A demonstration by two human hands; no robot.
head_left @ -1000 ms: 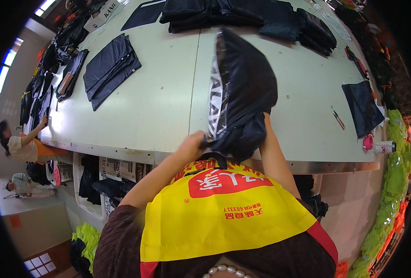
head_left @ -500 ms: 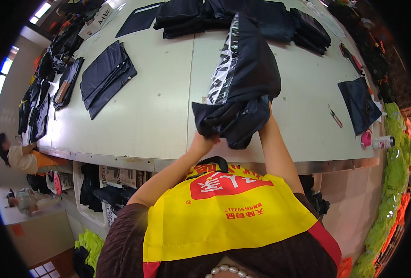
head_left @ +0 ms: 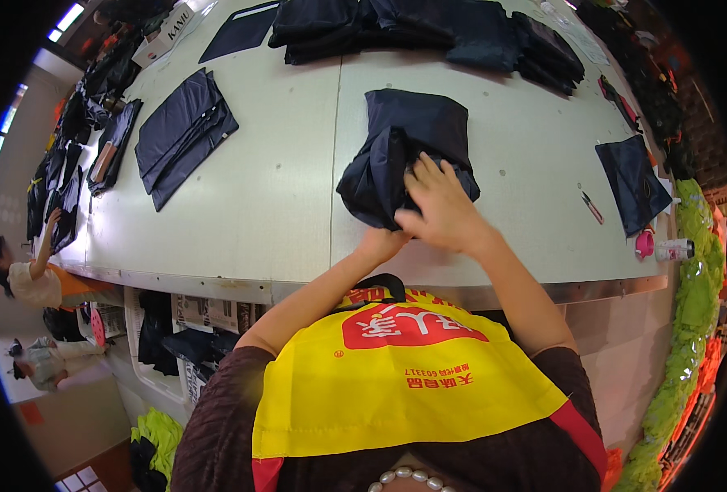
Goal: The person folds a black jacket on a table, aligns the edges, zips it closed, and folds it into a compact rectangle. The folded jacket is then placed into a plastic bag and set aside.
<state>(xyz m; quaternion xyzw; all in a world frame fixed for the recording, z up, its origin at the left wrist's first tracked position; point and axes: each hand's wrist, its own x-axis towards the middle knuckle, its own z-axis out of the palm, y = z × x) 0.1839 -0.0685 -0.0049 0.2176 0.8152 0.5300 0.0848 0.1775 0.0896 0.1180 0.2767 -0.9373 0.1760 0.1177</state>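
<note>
A navy fabric bundle (head_left: pixel 419 115) lies on the table in front of me, its far part flat and its near part bunched into loose folds. My left hand (head_left: pixel 382 243) is at the near edge of the bundle and grips it from below; most of its fingers are hidden under the cloth. My right hand (head_left: pixel 444 207) lies over the bunched part, palm down, with fingers stretched out and apart, the tips touching the folds. The silvery patterned strip seen earlier on the fabric is out of sight.
Stacked navy fabric pieces (head_left: pixel 478 37) line the far side. A folded navy piece (head_left: pixel 185 135) lies left, another (head_left: pixel 632 184) right, near small snips (head_left: pixel 593 207), a pink tape roll (head_left: pixel 644 243) and a bottle (head_left: pixel 675 249). Another person (head_left: pixel 36 275) works at the left edge.
The raised fabric has come down flat onto the table, and its silvery strip has gone from view. My right hand has moved from the bundle's right side onto its top.
</note>
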